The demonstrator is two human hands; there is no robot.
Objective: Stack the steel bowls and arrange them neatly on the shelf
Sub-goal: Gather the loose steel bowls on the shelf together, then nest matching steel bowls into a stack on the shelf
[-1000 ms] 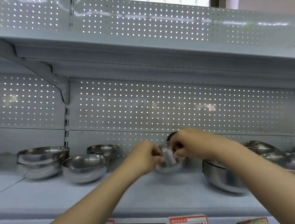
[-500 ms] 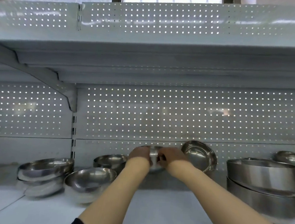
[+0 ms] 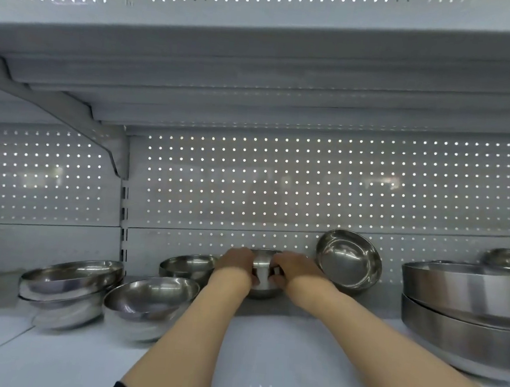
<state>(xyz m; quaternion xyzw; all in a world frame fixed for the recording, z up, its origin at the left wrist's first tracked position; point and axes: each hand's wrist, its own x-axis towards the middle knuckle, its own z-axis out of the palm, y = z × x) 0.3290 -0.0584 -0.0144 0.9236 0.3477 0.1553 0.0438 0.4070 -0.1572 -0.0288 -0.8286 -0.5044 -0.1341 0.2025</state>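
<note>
Small bowl: far centre of shelf, against the back panel, gripped on both sides; left hand and right hand have fingers curled round its wall. Tilted bowl: just right, leaning on panel. Two stacked bowls: left. Large stack: right.

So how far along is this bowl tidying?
Partly done. On the left a stack of bowls already sits nested, and on the right the big bowls sit one in another. In hand: the left hand and right hand grip a small bowl at the back of the shelf. Left: a loose bowl in front, one behind it, and a tilted bowl leaning on the back panel.
</note>
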